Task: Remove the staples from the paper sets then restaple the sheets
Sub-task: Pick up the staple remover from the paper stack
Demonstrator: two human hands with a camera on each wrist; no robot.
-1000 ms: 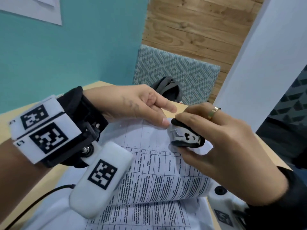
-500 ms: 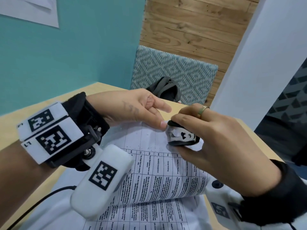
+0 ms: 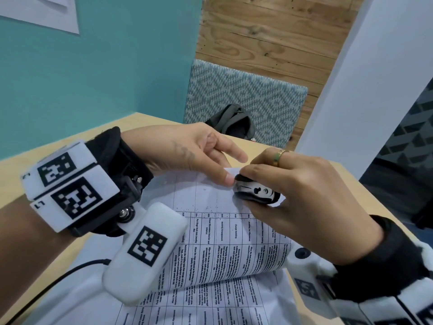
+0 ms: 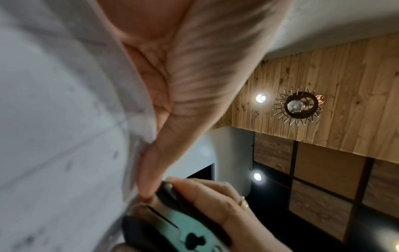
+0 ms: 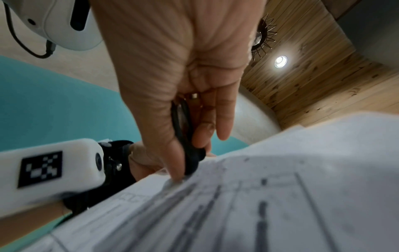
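Note:
A set of printed sheets (image 3: 225, 242) with tables of text lies on the wooden table (image 3: 356, 184), its top page curled up. My left hand (image 3: 210, 165) pinches the far corner of the sheets between thumb and fingers. My right hand (image 3: 293, 195) grips a black and silver staple remover (image 3: 256, 192) and holds it against that same corner, right beside my left thumb. In the left wrist view the staple remover (image 4: 172, 230) sits at my thumb tip against the paper (image 4: 54, 136). The staple itself is hidden.
A patterned blue-grey chair back (image 3: 246, 102) stands beyond the table with a dark bag (image 3: 232, 123) on its seat. A teal wall (image 3: 93, 66) runs along the left. A black cable (image 3: 46, 289) trails over the table at lower left.
Both hands have stayed at the paper's corner. The staple remover has tilted and pressed slightly closer to my left thumb.

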